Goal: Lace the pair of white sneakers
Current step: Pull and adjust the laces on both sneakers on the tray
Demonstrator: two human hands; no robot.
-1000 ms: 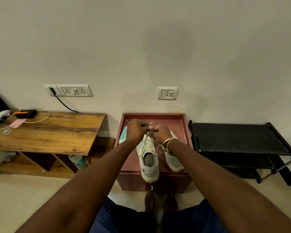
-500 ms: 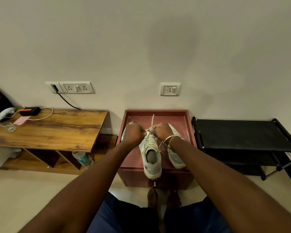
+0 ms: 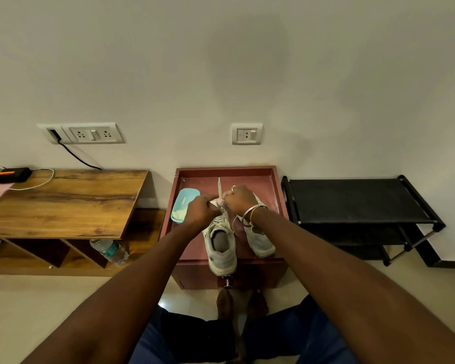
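Currently noted, all atop the red cabinet (image 3: 273,185):

- near sneaker (image 3: 221,252), white, at the centre of the cabinet top, toe toward the back rim, heel overhanging the front edge just above the cabinet's knob (image 3: 227,281).
- second sneaker (image 3: 262,243), white, just beside the first, toward the cabinet's right side, same heading, front part hidden under the right wrist.
- left hand (image 3: 200,214) over the toe end of the near sneaker, fingers curled, pinching the lace (image 3: 219,186).
- right hand (image 3: 241,199) touching the left, fingers curled into a fist round the same lace. Exact hold between the fingers too small to resolve.
- free lace end pointing up between the two hands toward the cabinet's back rim.
- ring (image 3: 233,188) on a right finger and metal bangles (image 3: 250,215) on the right wrist.
- teal dish (image 3: 184,203) at the cabinet's left side, just beside the left hand, something pale inside.

Surroundings:

- wooden table (image 3: 63,203) left of the cabinet, with a black charger (image 3: 11,174) at the end far from the cabinet.
- water bottle (image 3: 111,252) lying on the shelf beneath, at the end nearest the cabinet.
- black rack (image 3: 352,200) close beside the cabinet's right side.
- wall switch (image 3: 246,134) above the cabinet.
- socket strip (image 3: 92,133) above and left of the cabinet.
- bare feet (image 3: 225,303) on the floor in front of the cabinet, below the knob.
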